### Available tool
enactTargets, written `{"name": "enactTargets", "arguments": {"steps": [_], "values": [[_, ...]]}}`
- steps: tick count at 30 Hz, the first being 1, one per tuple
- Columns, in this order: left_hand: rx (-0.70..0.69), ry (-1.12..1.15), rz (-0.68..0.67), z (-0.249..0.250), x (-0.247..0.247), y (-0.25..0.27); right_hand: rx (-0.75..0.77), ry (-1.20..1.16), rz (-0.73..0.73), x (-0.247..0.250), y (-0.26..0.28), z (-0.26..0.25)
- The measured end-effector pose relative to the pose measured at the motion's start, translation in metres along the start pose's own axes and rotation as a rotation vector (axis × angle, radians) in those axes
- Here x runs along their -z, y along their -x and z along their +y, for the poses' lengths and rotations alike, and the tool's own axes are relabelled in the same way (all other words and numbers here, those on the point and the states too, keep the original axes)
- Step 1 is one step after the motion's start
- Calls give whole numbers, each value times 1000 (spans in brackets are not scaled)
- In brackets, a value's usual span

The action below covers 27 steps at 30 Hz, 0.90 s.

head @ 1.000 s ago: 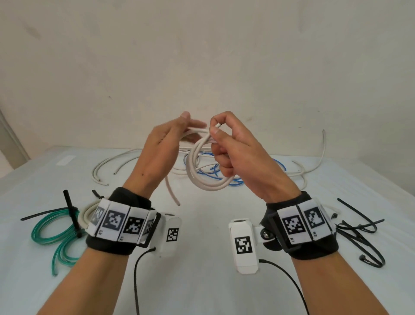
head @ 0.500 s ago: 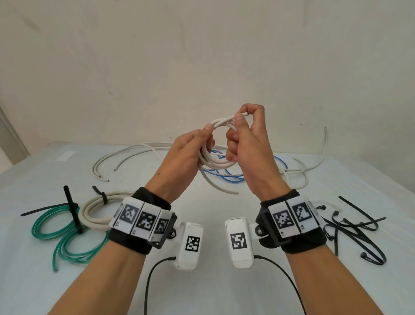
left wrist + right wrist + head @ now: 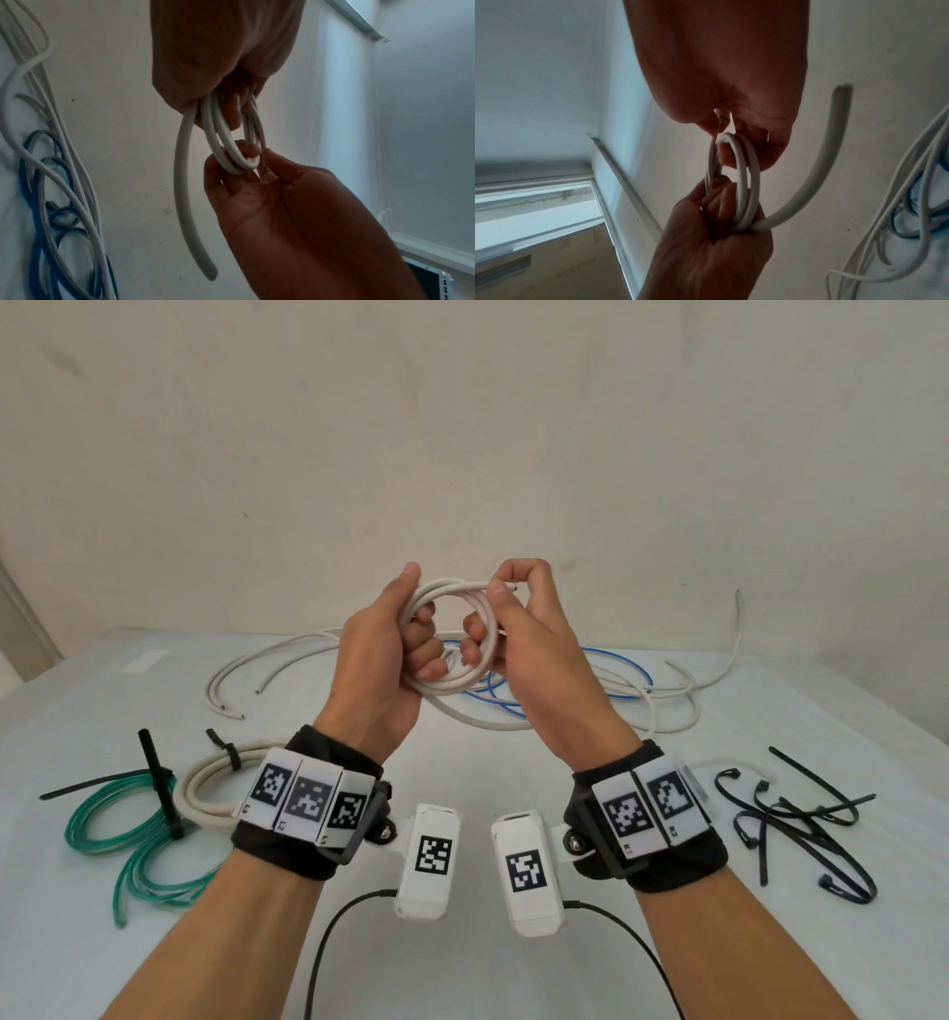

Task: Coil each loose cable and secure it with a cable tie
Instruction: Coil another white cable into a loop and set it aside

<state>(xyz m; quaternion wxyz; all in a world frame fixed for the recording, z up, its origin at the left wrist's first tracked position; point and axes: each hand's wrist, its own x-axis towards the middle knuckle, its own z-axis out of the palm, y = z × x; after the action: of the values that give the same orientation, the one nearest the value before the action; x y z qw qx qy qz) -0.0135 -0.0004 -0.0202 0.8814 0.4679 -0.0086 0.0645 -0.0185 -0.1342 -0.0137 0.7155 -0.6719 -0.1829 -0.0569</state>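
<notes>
A white cable (image 3: pixel 457 683) is wound into a small coil held up above the table between both hands. My left hand (image 3: pixel 395 654) grips the coil's left side with fingers curled through it. My right hand (image 3: pixel 518 629) holds the right side and pinches the cable's free end at the top. In the left wrist view the coil (image 3: pixel 223 140) hangs from the left fingers, and a short loose tail (image 3: pixel 185 203) curves down. The right wrist view shows the same coil (image 3: pixel 744 182) and its tail (image 3: pixel 818 172). Black cable ties (image 3: pixel 801 819) lie at the right.
A green coil (image 3: pixel 128 834) and a cream coil (image 3: pixel 215 788), each bound with a black tie, lie at the left. Loose white cables (image 3: pixel 267 665) and a blue cable (image 3: pixel 616 660) sprawl at the back of the white table (image 3: pixel 462 762). A wall stands behind.
Both hands drew the coil together and turned it upright. The left hand shifted from loose fingertips to a full grip, and the trailing length has been wound into the coil.
</notes>
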Motion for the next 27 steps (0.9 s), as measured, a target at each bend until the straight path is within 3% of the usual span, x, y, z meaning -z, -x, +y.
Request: {"name": "enactTargets", "arguments": {"steps": [5,10,12,15,17,19,23,27], "values": [[-65,-169,177,1,7,-5,-119,176,-5,3,-1,5],[-88,-36,330,1,11,-9,-70,596,86,12,-1,3],[-86,63,386,2,14,-11,-166,589,-28,10,3,-3],[-69,188,406,0,14,-13,-450,591,-295,-1,11,-3],[-41,249,385,-2,11,-12,-520,536,-278,-6,9,8],[-17,272,360,-6,6,-10,-488,398,-154,-5,4,17],[44,226,297,-14,-1,-8,-394,115,-6,5,-4,19],[80,101,229,-15,-6,-4,-443,-64,43,6,-3,16]]}}
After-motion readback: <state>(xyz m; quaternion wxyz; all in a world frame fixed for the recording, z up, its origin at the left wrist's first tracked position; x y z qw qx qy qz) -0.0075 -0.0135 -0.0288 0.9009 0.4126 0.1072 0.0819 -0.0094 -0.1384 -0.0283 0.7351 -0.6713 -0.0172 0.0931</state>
